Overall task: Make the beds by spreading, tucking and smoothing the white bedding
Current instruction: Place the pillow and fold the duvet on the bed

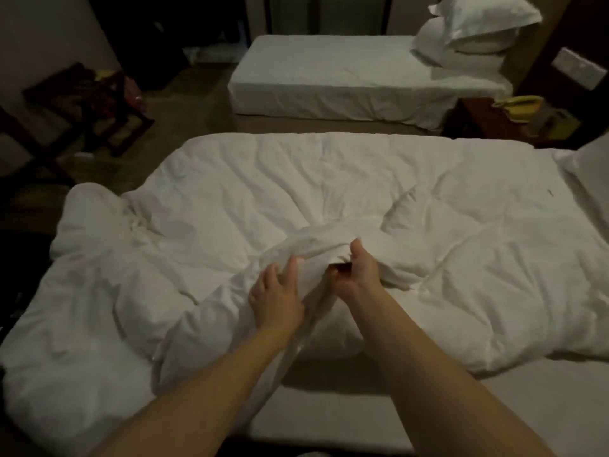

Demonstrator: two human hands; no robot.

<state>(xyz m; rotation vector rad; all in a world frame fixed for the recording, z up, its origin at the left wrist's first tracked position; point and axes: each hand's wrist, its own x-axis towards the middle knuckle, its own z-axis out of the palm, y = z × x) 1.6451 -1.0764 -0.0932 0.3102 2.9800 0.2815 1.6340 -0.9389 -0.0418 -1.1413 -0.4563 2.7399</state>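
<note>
A rumpled white duvet (pixel 329 192) lies crosswise over the near bed, bunched at the left end and creased all over. Near its front edge a fold of the cover is lifted into a ridge. My left hand (pixel 275 296) lies on the left side of that ridge with fingers spread on the cloth. My right hand (pixel 357 273) grips the raised fold from the right, fingers curled into the fabric. A strip of bare white sheet (pixel 478 410) on the mattress shows in front of the duvet.
A second bed (pixel 323 77) with a smooth white sheet stands beyond a floor gap, two pillows (pixel 474 31) stacked at its right end. A nightstand with a yellow phone (pixel 520 105) sits at right. A luggage rack with clothes (pixel 95 97) stands at left.
</note>
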